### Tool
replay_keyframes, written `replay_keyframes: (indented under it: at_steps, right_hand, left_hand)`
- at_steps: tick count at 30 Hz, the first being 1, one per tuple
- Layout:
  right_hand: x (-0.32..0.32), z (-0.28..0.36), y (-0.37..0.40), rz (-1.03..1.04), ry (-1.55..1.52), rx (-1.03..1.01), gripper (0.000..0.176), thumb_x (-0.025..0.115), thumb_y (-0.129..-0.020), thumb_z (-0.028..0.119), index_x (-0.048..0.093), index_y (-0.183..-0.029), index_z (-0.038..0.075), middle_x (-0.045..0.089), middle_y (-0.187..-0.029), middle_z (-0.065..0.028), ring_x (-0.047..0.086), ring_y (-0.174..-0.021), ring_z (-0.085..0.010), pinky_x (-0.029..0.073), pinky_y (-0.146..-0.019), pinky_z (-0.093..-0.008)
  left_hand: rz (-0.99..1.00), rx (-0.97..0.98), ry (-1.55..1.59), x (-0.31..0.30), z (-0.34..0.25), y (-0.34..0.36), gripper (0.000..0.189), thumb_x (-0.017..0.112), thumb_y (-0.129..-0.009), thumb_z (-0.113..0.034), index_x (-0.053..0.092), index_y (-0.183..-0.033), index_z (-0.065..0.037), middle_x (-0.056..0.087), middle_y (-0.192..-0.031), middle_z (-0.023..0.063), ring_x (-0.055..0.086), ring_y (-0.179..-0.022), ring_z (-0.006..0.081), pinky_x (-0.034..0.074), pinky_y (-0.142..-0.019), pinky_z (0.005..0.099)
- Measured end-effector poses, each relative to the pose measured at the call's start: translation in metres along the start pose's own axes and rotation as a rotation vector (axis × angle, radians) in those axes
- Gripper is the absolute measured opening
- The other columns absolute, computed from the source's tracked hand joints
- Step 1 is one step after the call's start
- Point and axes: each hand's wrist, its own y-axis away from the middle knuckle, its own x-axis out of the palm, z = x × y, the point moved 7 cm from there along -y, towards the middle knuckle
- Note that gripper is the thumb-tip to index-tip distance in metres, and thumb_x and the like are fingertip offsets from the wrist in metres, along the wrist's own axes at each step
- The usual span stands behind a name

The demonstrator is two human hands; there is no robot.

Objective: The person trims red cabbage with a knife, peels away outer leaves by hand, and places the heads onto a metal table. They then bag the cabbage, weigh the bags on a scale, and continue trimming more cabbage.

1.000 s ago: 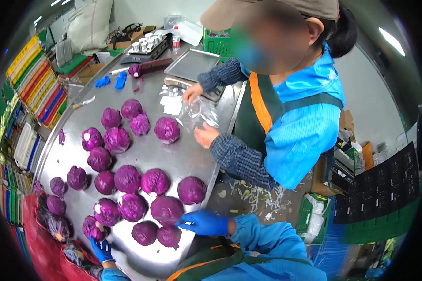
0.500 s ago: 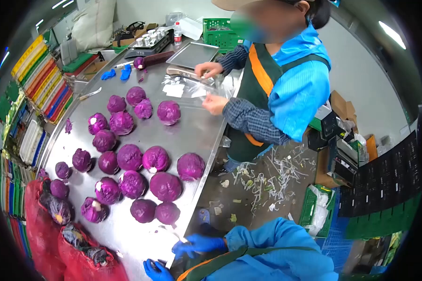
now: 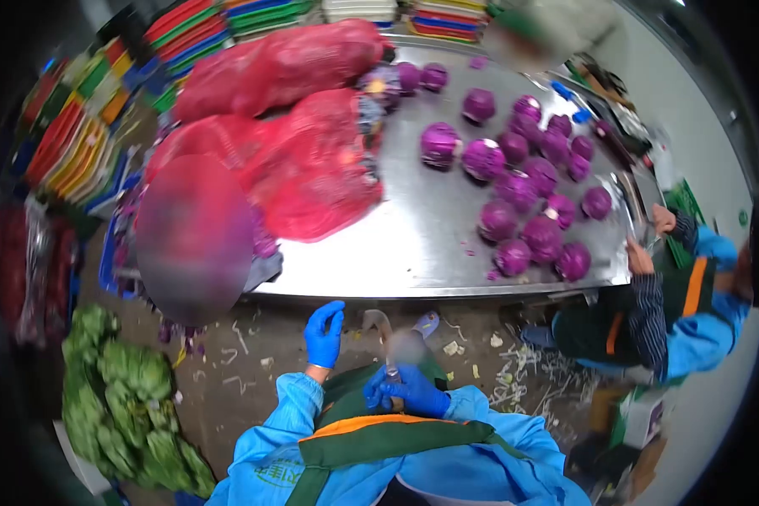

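Low in front of the chest, the right hand (image 3: 406, 393), in a blue rubber glove, is closed in a fist round the handle of a curved-bladed knife (image 3: 380, 327) with a pale metal blade. The blade stands up and away from the fist, its tip bending towards the left hand; part of it is blurred, so the edge cannot be made out. The right wrist is bent inwards, with the forearm in a light blue sleeve drawn close against the green apron with an orange strap (image 3: 396, 434).

The left hand (image 3: 324, 334), gloved in the same blue, is raised just beside the blade but apart from it. Its fingers lie loosely together and slightly curled, the thumb stands off, and it holds nothing. The left forearm rises steeply from the elbow.

Just beyond both hands runs the front edge of a long stainless-steel table (image 3: 413, 253). Beyond the left hand, bulging red mesh sacks (image 3: 312, 160) lie on the tabletop. Beyond and to the right of the right hand sits a cluster of round purple cabbage heads (image 3: 531, 202), some touching one another.

Well to the right of the right hand, a co-worker in a blue jacket and checked sleeves (image 3: 649, 312) stands at the end of the table with one bare hand (image 3: 663, 219) near the cabbages. Pale leaf trimmings (image 3: 514, 364) litter the floor right of the knife. Left of the left hand, a heap of green leafy cabbages (image 3: 126, 405) lies on the floor.
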Motion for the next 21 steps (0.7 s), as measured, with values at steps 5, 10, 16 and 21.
replay_keyframes:
  at_steps: [5,10,16,21]
  right_hand:
    - [0.048,-0.027,-0.049,0.049,0.112,0.121,0.024,0.058,-0.094,0.022,0.063,-0.102,0.0,0.069,-0.086,-0.0091,0.062,-0.067,-0.011,0.047,-0.058,-0.0237]
    - [0.076,-0.044,-0.09,0.207,0.295,0.168,0.028,0.06,-0.094,0.025,0.061,-0.105,-0.001,0.069,-0.085,-0.007,0.058,-0.064,-0.0087,0.046,-0.057,-0.0238]
    - [0.092,-0.005,-0.133,0.221,0.64,-0.313,0.03,0.066,-0.087,0.031,0.063,-0.099,0.004,0.068,-0.087,-0.0135,0.066,-0.075,-0.0256,0.05,-0.067,-0.0377]
    - [0.062,0.017,-0.135,0.131,0.869,-0.378,0.023,0.068,-0.078,0.03,0.066,-0.088,0.009,0.067,-0.086,-0.0147,0.063,-0.08,-0.036,0.049,-0.068,-0.0422]
  left_hand:
    - [-0.165,-0.119,-0.048,-0.1,0.036,0.057,0.017,0.066,-0.085,-0.004,0.069,-0.102,-0.002,0.068,-0.099,0.0047,0.063,-0.088,0.0125,0.051,-0.079,0.0271]
    - [-0.3,-0.217,-0.054,-0.144,0.083,0.086,0.016,0.064,-0.081,0.0,0.07,-0.096,-0.001,0.069,-0.093,0.007,0.064,-0.087,0.0158,0.051,-0.08,0.0292]
    - [-0.393,-0.329,0.042,-0.191,0.104,0.038,0.025,0.051,-0.091,-0.004,0.064,-0.109,0.007,0.066,-0.107,0.016,0.063,-0.097,0.0232,0.051,-0.088,0.0372]
    - [-0.136,0.39,-0.506,-0.163,0.009,-0.047,0.031,0.059,-0.092,-0.013,0.06,-0.117,0.005,0.056,-0.127,0.0185,0.054,-0.116,0.0312,0.042,-0.098,0.0427]
